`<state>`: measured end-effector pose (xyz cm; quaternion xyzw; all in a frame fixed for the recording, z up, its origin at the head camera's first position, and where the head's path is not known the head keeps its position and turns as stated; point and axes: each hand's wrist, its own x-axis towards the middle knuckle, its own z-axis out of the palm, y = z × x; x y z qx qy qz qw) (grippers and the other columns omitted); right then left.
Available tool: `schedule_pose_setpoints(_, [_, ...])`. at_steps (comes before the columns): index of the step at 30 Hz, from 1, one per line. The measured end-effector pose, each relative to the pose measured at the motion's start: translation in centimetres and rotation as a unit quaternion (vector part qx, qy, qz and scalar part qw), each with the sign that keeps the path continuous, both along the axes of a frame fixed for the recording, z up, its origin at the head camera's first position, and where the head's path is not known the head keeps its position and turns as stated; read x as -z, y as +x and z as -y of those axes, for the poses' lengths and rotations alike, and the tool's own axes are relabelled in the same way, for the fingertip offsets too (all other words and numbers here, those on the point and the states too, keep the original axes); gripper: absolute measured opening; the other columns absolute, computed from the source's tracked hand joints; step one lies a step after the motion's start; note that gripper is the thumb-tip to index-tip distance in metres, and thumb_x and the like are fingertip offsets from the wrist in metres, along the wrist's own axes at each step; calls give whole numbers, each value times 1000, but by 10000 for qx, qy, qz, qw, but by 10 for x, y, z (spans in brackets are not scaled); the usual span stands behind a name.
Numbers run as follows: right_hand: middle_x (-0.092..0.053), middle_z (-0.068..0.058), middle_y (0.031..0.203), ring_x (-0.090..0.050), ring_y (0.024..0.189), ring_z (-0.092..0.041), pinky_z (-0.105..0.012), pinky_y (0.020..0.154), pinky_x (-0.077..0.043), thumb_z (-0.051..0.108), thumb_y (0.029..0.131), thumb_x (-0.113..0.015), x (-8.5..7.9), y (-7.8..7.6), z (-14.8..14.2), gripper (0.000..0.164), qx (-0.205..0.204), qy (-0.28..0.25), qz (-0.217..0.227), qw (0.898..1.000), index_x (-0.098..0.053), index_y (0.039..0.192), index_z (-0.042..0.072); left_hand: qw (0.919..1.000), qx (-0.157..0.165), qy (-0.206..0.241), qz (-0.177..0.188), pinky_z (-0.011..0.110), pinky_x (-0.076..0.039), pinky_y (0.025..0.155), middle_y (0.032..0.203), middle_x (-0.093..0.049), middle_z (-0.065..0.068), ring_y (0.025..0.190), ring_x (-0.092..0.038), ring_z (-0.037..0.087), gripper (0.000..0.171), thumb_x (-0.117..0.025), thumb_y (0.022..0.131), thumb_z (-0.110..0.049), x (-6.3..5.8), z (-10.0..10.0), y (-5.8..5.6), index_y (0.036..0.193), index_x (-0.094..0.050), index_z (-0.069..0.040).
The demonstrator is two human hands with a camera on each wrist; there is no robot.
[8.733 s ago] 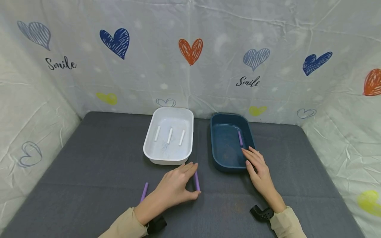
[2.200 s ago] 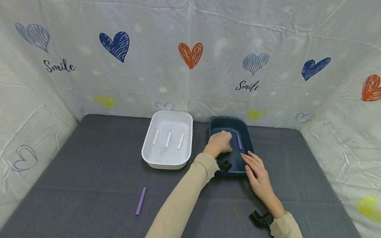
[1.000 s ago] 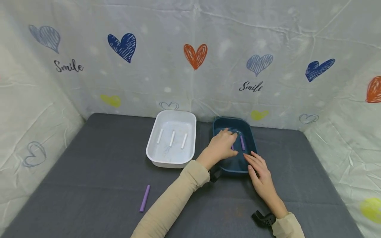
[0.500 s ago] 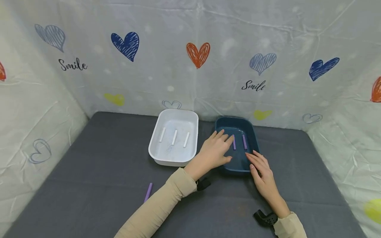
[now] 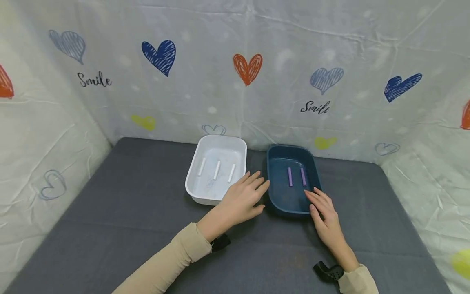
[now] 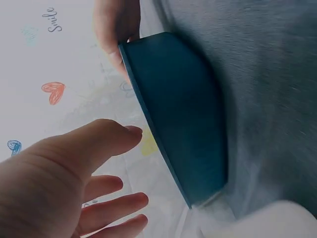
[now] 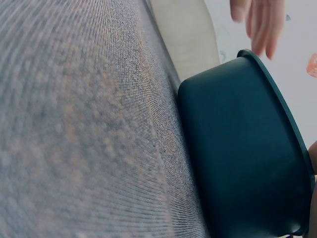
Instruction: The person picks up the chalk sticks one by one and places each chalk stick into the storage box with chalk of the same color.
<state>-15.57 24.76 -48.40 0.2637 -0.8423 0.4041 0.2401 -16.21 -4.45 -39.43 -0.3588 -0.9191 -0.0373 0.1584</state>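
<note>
My left hand (image 5: 242, 200) is in the air between the two trays, fingers spread and nothing in them. It overlaps the near right corner of the white tray (image 5: 205, 199). The left wrist view shows this hand (image 6: 74, 173) beside the blue tray's rim (image 6: 153, 129). My right hand (image 5: 327, 220) rests at the right rim of the dark blue tray (image 5: 290, 210), fingers fairly straight with the tips over the edge. Inside the blue tray, two purple chalk sticks (image 5: 290, 177) lie side by side. Three white chalk sticks (image 5: 217, 170) lie in the white tray.
Both trays stand at the back of a table with a dark grey cloth (image 5: 121, 196). Behind them hangs a white curtain (image 5: 205, 81) printed with hearts. My left sleeve (image 5: 169, 261) crosses the front of the table.
The left hand set a second purple chalk stick in the blue tray, let go and drew back left. The sleeve now hides the purple stick on the table. The right hand has stayed put.
</note>
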Motion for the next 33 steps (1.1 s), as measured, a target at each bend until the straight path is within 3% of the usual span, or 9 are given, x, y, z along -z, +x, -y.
schedule_pose_setpoints(6, [-59,-19,135,-39,136,-40,-38,120,-18,-6,96,-54,-1,-1,-1,40,1,-30,60,10000,-60,135,0,9984,208,336,-393,45,-39,110,131,-62,16,132,-50,33,60,-82,81,-25,6,26,12,133,-62,-2])
schedule_pose_setpoints(11, [-59,-22,134,-38,137,-40,-35,120,-17,-5,96,-54,-1,1,-1,40,23,2,132,9999,-60,135,0,9972,273,444,-537,46,-40,109,129,-62,17,130,-52,34,59,-83,78,-22,13,50,23,129,-63,0])
schedule_pose_setpoints(16, [-59,-22,133,-39,136,-41,-31,119,-18,-6,96,-54,0,1,-2,40,25,2,35,10000,-60,135,0,9956,369,785,-343,46,-39,110,129,-63,18,129,-53,34,59,-84,78,-21,17,75,32,128,-63,1])
schedule_pose_setpoints(22, [-59,-22,134,-39,136,-40,-29,118,-19,-5,96,-54,0,1,-2,40,42,32,42,10000,-60,135,0,9871,544,1503,48,41,-47,102,130,-63,13,122,-59,30,58,-86,75,-20,25,106,43,126,-66,-1])
schedule_pose_setpoints(28, [-59,-21,135,-38,137,-39,-30,119,-17,-4,97,-54,0,2,0,40,74,66,185,9998,-60,136,2,9802,626,1878,91,39,-57,84,128,-64,11,113,-65,27,61,-89,70,-17,33,135,52,124,-68,-2])
schedule_pose_setpoints(33, [-59,-21,134,-39,137,-38,-29,119,-18,-4,96,-54,1,1,0,41,89,79,164,9998,-60,136,2,9764,679,2049,37,32,-54,89,133,-61,10,119,-62,27,59,-87,75,-18,39,152,59,127,-66,-2])
